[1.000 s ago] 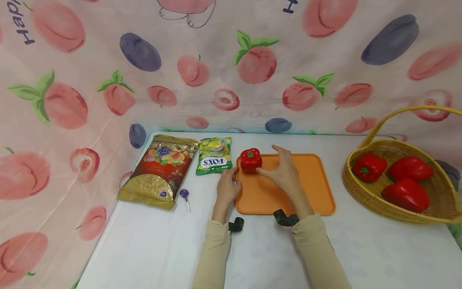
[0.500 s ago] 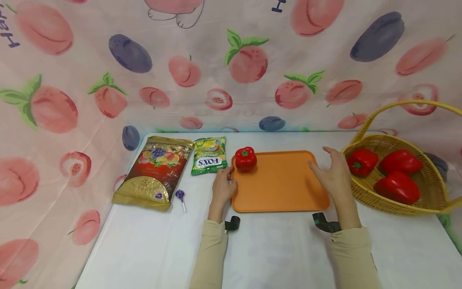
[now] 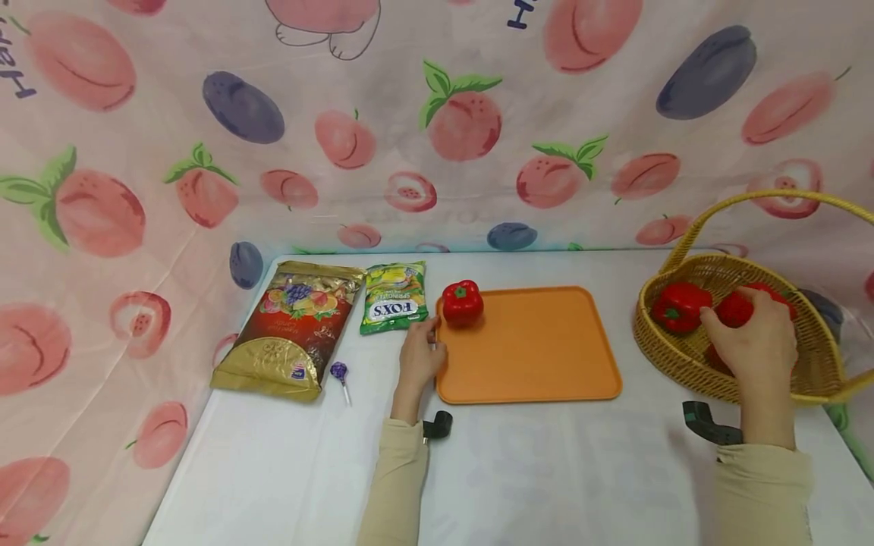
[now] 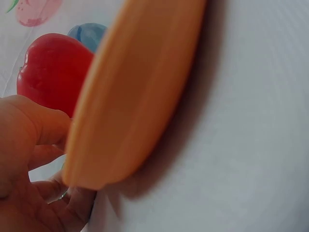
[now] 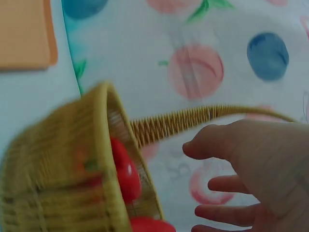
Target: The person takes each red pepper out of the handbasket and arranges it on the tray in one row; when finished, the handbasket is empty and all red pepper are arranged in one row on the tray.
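My left hand (image 3: 418, 360) is at the left edge of an orange tray (image 3: 532, 349). In the left wrist view its thumb and curled fingers lie around the tray's rim. A red bell pepper (image 3: 462, 303) sits in the tray's far left corner. Over a yellow wicker basket (image 3: 655, 345), my right hand (image 3: 754, 345) has its fingers spread, and the right wrist view shows nothing between them. Inside the basket, one red pepper (image 3: 679, 307) lies to the left. Others are partly covered by the hand in the head view.
Left of the tray lie a green candy bag (image 3: 394, 297), a large gold and red candy bag (image 3: 290, 330) and a purple lollipop (image 3: 339, 372). The basket's handle (image 3: 778, 195) arches above it. A fruit-print cloth (image 3: 478, 205) hangs behind the white table.
My right hand has left the bell pepper on the tray and moved right, across the tray to above the basket. The left hand has stayed at the tray's edge.
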`<state>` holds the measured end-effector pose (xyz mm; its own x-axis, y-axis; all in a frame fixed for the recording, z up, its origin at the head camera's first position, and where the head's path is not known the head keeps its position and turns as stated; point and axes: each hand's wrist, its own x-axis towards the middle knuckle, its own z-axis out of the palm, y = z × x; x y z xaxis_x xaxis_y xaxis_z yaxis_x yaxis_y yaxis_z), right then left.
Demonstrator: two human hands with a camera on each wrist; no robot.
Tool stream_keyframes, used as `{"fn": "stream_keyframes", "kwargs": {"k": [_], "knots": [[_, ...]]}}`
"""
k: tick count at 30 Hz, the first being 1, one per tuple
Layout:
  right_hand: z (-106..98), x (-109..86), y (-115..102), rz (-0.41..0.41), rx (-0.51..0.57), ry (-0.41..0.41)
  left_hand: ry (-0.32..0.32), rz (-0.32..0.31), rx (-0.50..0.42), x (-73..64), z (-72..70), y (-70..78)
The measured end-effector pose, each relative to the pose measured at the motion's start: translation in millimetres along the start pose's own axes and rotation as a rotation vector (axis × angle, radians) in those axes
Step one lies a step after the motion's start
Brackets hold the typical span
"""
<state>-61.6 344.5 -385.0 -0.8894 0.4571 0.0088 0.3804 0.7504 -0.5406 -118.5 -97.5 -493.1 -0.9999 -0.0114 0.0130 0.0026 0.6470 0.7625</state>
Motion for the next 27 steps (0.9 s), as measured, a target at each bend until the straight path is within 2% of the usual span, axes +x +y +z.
{"fn": "stream_keyframes", "kwargs": {"k": [6, 10, 17, 27], "knots": [[-8.6, 3.9, 24.7, 0.083, -0.081, -0.046, -0.004, -0.005, 0.006, -0.7, 0.0, -2.0], [-10.0, 6.4, 37.8, 0.091, -0.138, -0.109, -0.003, -0.003, 0.006, -0.4, -0.2, -2.3], [-17.6, 12.7, 49.8, 0.052, -0.145, -0.228, 0.009, 0.019, 0.005, 1.0, 0.9, -3.4], [-24.8, 34.7, 65.2, -0.034, -0.204, -0.404, -0.007, -0.003, 0.003, 1.1, 0.6, -3.7]]}}
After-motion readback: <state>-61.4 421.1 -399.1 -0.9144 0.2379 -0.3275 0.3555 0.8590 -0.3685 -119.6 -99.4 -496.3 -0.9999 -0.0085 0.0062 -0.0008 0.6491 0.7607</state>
